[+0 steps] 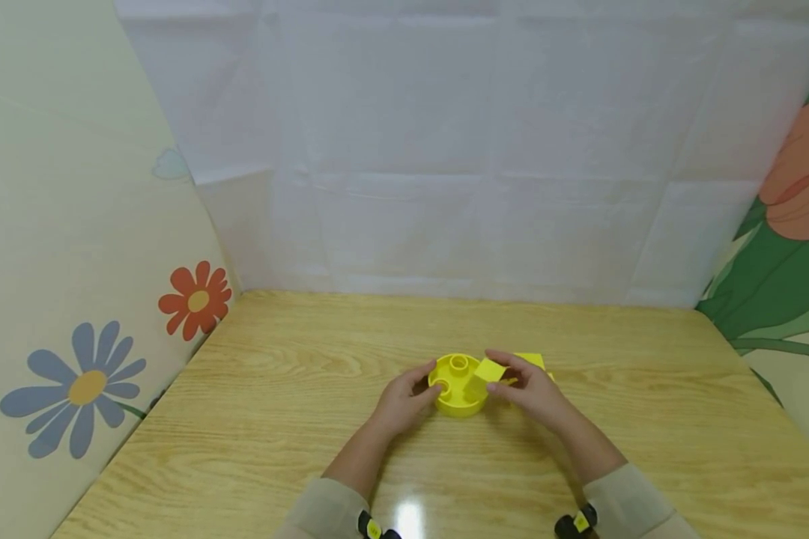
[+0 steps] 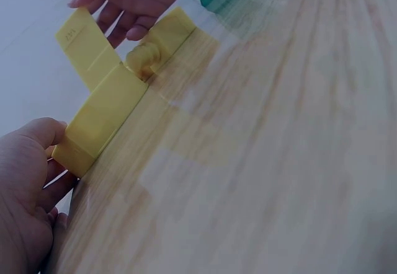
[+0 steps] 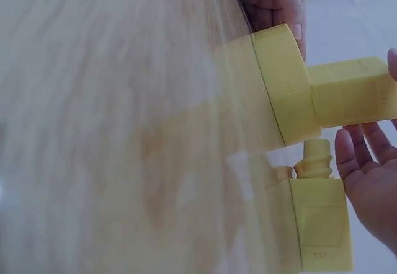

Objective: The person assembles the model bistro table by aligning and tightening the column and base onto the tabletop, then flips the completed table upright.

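Observation:
A shallow round yellow base (image 1: 460, 410) with raised round sockets lies on the wooden table. My left hand (image 1: 404, 400) grips its left edge, thumb over the near side and fingers beyond. A square yellow block (image 1: 489, 370) rises from the right part of the base, and my right hand (image 1: 532, 385) pinches its upper end between thumb and fingers. The right wrist view shows the block's lower end at the base; how it fits inside is hidden. Under the right hand, another yellow block (image 3: 322, 224) with a threaded stub (image 3: 315, 162) lies on the table.
The wooden table (image 1: 276, 374) reaches back to a white cloth (image 1: 404, 150). Flower-patterned panels (image 1: 61, 247) stand at both sides. A black band with a camera (image 1: 576, 522) sits on each wrist.

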